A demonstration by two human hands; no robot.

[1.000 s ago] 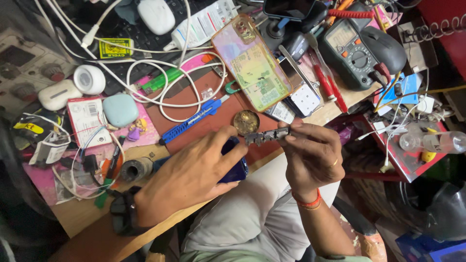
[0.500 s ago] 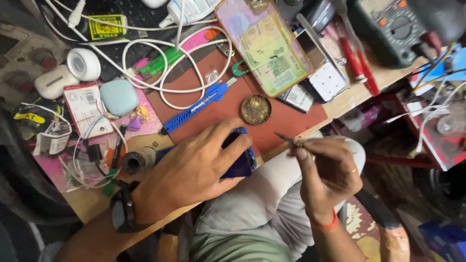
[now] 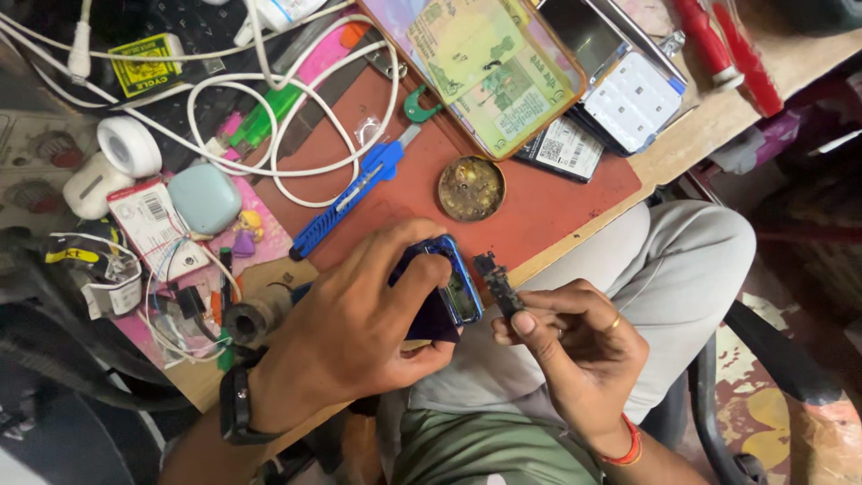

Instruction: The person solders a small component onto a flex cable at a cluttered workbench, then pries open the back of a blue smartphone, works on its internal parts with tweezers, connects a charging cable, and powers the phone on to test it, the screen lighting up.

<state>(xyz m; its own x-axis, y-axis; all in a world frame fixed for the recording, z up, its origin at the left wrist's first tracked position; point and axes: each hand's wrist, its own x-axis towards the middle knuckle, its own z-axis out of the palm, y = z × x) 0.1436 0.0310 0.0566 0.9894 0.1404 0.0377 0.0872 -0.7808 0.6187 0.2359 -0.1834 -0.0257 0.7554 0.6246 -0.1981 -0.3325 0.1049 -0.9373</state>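
We look down on a cluttered wooden workbench (image 3: 709,135) whose pale edge runs diagonally across our view. A reddish-brown mat (image 3: 548,211) covers its middle. Right of the workbench and below it, we see a patterned floor (image 3: 763,404) in red and yellow. A dark chair frame (image 3: 772,355) curves over that floor, just off the bench's edge. The light is even and soft.

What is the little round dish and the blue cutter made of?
The round dish looks like metal, maybe brass: dull golden, with dark tarnished spots. The blue cutter looks like smooth plastic with a slight shine and a paler strip along its middle. It lies on the reddish mat, which looks matte, perhaps rubber.
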